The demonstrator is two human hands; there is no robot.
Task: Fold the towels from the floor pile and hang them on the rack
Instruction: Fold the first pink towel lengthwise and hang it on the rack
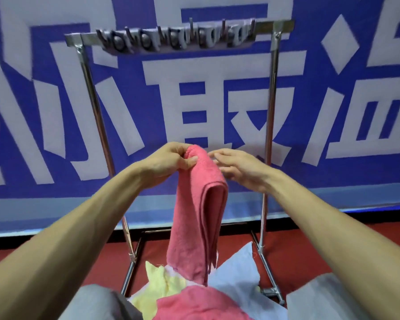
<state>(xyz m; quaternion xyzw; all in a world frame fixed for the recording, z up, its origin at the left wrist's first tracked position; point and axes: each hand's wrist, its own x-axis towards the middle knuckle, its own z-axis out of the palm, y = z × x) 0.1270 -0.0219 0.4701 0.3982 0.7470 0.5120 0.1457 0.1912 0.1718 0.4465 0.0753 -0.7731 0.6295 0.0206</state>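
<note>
Pink terry hangs doubled in mid-air: a folded pink towel [201, 204] is pinched at its top fold by the left hand [169, 161], thumb in front and fingers [183, 150] curled behind. This lets the layers drop straight under their own weight and keeps the edges together. The right hand [238, 168] sits just beside the towel's upper edge with its fingers loose and spread, gripping nothing. Whether the fingertips touch the cloth cannot be told, but the hand looks placed to take the other side of the fold or to smooth it. The towel hangs between the two uprights of the steel rack [272, 93], below its top bar [284, 26] and nearer the person, so the fold appears finished and the hanging not yet done. A bunch of metal clips [176, 36], blurred, crowds the middle of that bar, so the free stretches at either end seem the likelier landing spots. Under the hanging towel, on the red floor [321, 245], lies the floor pile [171, 287], kept close for easy reach: a yellow towel [148, 294], a pale blue towel [238, 271] and a second pink towel [189, 306], all loose and unfolded. A blue banner [56, 112] with white characters stands behind the rack.
</note>
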